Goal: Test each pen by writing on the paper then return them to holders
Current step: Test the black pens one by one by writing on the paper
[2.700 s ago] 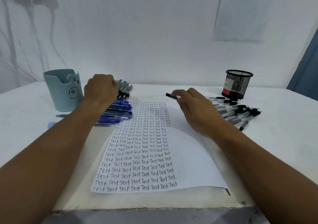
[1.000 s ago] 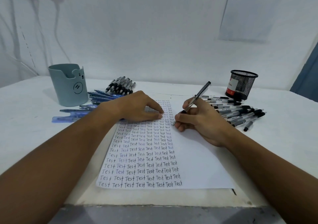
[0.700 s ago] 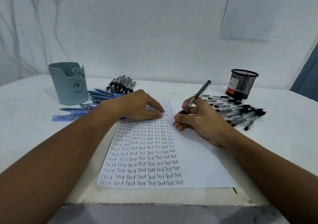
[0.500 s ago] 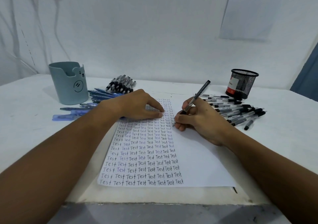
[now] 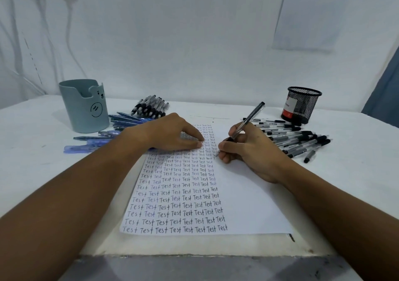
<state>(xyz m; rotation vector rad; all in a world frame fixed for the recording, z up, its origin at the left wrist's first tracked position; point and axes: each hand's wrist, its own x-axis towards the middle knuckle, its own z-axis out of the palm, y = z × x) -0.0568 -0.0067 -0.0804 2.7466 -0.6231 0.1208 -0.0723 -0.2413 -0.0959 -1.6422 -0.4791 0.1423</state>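
Mid-task: right hand (image 5: 248, 151) grips pen (image 5: 246, 122) writing on paper (image 5: 248, 194), left hand (image 5: 172, 133) flat on it; both holders (image 5: 84, 107) look empty, pens (image 5: 298, 142) loose on surface.

White table (image 5: 32, 129), wall (image 5: 183, 43) with posted sheet (image 5: 311, 15), blue curtain (image 5: 386, 90).

Right hand (image 5: 250, 151) grips a black pen (image 5: 246, 125), tip on the paper (image 5: 248, 205) beside columns reading "Test"; left hand (image 5: 170, 133) rests flat on the sheet. Blue pens (image 5: 121, 120) lie near a teal bear-face holder (image 5: 84, 105), black pens (image 5: 298, 140) beside a mesh holder (image 5: 302, 103).
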